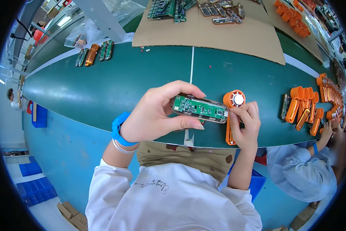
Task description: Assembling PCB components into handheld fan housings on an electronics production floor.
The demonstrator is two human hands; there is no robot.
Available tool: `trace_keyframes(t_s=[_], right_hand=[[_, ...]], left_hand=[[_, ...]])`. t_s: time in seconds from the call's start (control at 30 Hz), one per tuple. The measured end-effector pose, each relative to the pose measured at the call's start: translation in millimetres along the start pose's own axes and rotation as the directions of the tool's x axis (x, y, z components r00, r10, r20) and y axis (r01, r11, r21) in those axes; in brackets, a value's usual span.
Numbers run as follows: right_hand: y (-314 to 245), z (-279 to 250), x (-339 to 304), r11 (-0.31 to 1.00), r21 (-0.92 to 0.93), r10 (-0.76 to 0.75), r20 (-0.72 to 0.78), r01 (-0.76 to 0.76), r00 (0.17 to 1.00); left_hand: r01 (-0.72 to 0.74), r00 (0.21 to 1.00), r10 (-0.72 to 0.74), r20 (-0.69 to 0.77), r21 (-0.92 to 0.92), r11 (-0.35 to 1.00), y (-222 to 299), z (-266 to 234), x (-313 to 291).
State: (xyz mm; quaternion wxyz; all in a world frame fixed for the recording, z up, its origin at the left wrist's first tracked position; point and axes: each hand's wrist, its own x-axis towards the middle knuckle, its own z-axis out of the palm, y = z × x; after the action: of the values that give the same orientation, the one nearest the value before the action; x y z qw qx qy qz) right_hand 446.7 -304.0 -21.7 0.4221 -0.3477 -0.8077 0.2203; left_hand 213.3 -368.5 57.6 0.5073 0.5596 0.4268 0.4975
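Observation:
My left hand is closed around a long rounded casing, thumb along its near side and fingers along its far side. A green circuit board lies face up in that casing. At the casing's right end, the thumb and forefinger of my right hand are pinched together; what lies between them, if anything, is too small to make out. Beneath and behind the right hand, an orange fan-shaped housing with a round white-centred head rests on the green table. The right hand partly hides its handle.
Several orange housings lie at the right, near a co-worker's hands. Circuit boards and an amber casing sit at the back left. Cardboard at the back bears stacked boards and casings.

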Motion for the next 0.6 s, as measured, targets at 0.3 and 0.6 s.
trace_keyframes(t_s=[0.3, 0.6], right_hand=[[-1.1, 0.0, 1.8, 1.000, -0.001, -0.011, -0.001, 0.011, 1.000], [-1.6, 0.2, 1.8, 1.000, -0.004, -0.013, -0.003, 0.013, 1.000]], left_hand=[[-0.017, 1.000, 0.016, -0.021, -0.028, 0.999, -1.1, 0.9, 1.3], [-0.047, 0.999, 0.047, 0.004, -0.037, 0.998, -2.3, -0.1, 0.6]])
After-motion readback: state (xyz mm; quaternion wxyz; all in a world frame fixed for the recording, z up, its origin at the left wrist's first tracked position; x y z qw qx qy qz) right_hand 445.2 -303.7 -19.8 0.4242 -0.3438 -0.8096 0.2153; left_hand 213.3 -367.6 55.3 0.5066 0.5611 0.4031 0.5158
